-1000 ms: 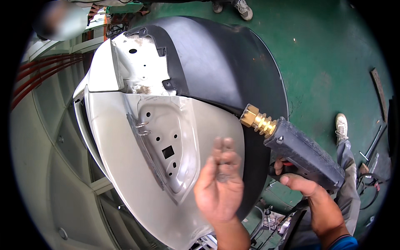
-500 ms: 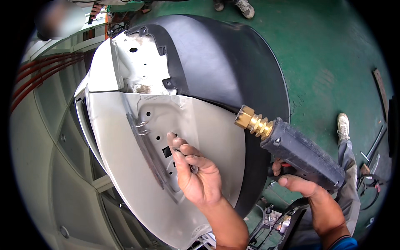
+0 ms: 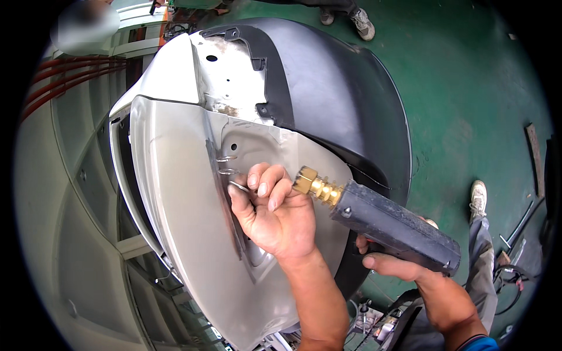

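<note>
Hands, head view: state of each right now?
Left hand: closed, fingers curled against the silver car panel, seemingly pinching a small wire ring.
Right hand: closed around the black welding gun.

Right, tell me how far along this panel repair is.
Done: two wire loops already stand on the grey panel along its crease. In hand: the left hand pinches a small wire piece against the panel below them, while the right hand holds the black gun, brass tip close by. Left: the dented hollow below the left hand carries no loops.
</note>
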A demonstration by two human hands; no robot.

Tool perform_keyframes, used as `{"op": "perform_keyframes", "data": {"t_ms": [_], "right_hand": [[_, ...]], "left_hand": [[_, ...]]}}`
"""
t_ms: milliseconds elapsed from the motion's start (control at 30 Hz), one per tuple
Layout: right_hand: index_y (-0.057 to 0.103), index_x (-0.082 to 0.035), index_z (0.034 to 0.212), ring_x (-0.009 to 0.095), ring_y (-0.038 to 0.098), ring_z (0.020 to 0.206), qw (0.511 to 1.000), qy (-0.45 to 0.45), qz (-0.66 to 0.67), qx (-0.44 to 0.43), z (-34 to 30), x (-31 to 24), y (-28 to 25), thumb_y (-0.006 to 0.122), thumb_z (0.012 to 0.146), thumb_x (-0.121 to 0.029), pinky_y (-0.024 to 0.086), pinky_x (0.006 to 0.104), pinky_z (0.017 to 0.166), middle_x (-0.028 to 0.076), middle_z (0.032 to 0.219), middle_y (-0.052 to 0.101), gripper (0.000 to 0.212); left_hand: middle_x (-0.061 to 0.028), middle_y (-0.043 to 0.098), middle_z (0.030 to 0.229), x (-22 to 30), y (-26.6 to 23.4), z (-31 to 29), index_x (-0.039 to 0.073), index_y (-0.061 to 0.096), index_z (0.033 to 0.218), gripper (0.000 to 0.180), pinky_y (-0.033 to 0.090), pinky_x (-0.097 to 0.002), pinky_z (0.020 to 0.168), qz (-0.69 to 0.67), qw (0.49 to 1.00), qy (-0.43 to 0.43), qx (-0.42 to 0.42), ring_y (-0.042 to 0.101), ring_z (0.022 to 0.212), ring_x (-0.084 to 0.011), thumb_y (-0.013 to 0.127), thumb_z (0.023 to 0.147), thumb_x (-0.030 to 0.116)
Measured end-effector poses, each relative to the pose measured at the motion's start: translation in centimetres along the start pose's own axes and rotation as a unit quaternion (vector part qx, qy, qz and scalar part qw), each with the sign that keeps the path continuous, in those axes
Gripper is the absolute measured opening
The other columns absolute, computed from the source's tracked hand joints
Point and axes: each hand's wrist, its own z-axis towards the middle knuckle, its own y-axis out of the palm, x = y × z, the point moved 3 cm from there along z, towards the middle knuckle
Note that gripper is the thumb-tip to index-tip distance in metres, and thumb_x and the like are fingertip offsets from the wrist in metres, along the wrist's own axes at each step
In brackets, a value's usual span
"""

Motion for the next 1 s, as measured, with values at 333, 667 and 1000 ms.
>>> {"op": "perform_keyframes", "data": {"t_ms": [333, 667, 1000], "right_hand": [[0.068, 0.0, 0.099, 0.016, 0.062, 0.068, 0.996, -0.061, -0.041, -0.046, 2.2, 0.4, 2.2, 0.077, 0.066, -0.009, 0.051, 0.03, 0.066, 0.006, 0.079, 0.066, 0.035], [0.065, 0.0, 0.092, 0.013, 0.053, 0.061, 0.992, -0.08, -0.062, -0.077, 3.3, 1.6, 2.7, 0.076, 0.066, -0.008, 0.045, 0.0297, 0.059, 0.004, 0.071, 0.057, 0.029], [0.066, -0.001, 0.096, 0.014, 0.052, 0.061, 0.987, -0.116, -0.058, -0.091, 3.9, 1.4, 2.4, 0.075, 0.066, -0.009, 0.046, 0.0303, 0.06, 0.005, 0.072, 0.057, 0.032]], "left_hand": [[-0.0021, 0.051, 0.089, -0.5, 0.1, 0.0, 0.008, 0.054, 0.102, 0.025, 0.044, -0.0256, 0.059, -0.014, 0.999, -0.029, 0.013, 0.047, 0.063, -0.0112, 0.061, 0.099, 0.031], [0.0002, 0.047, 0.094, 0.7, -0.7, 0.3, 0.007, 0.06, 0.104, 0.013, 0.041, -0.0279, 0.067, -0.041, 0.999, -0.016, 0.015, 0.041, 0.081, -0.0126, 0.061, 0.097, 0.019], [0.0026, 0.041, 0.089, -0.2, -0.5, 0.6, 0.009, 0.062, 0.103, 0.011, 0.037, -0.0255, 0.068, -0.055, 0.998, -0.02, -0.028, 0.038, 0.079, -0.0115, 0.063, 0.092, 0.01]]}}
